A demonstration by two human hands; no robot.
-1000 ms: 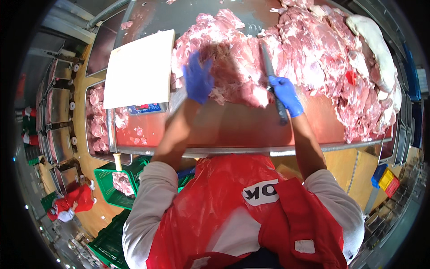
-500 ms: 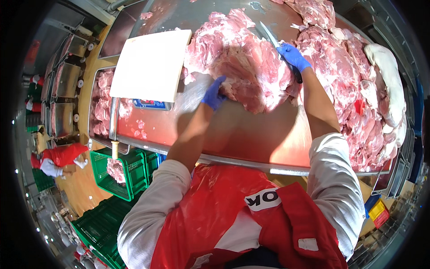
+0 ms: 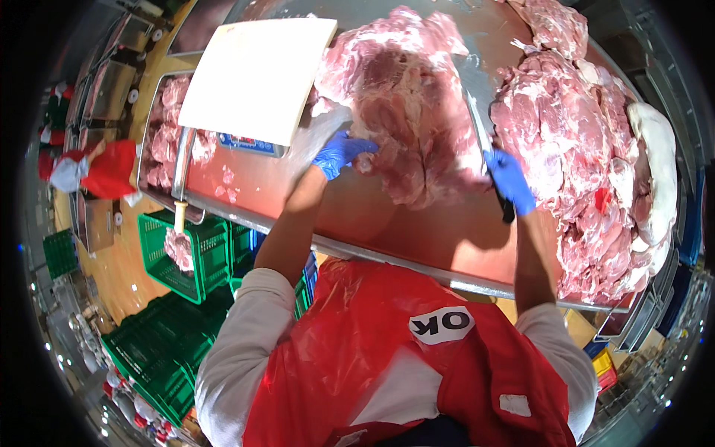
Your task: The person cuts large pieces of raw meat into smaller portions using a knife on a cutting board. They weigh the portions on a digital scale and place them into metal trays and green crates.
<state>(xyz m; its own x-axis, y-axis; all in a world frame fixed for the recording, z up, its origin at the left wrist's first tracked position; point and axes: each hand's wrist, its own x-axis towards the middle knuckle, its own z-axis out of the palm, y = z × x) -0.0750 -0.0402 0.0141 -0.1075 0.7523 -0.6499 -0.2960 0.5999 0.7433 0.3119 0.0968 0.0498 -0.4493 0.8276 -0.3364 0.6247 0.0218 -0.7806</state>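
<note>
A large slab of raw meat [image 3: 406, 112] lies spread on the metal table, a dark seam running down its middle. My left hand [image 3: 342, 154], in a blue glove, grips the slab's near left edge with its fingers closed. In my right hand [image 3: 511, 181], also blue-gloved, is a knife [image 3: 476, 123] with a black handle. Its long blade points away from me along the slab's right edge. Whether the blade touches the meat is hard to tell.
At left are a white cutting board [image 3: 257, 78] over a scale [image 3: 249, 144] and a metal tray of meat pieces [image 3: 167, 134]. A big meat pile [image 3: 558, 134] fills the right. Green crates [image 3: 170, 253] stand below the table's left edge. Another person [image 3: 108, 170] works far left.
My right hand has come nearer to me with the knife, whose blade now lies beside the slab's right edge. My left hand has shifted slightly left at the meat's edge.
</note>
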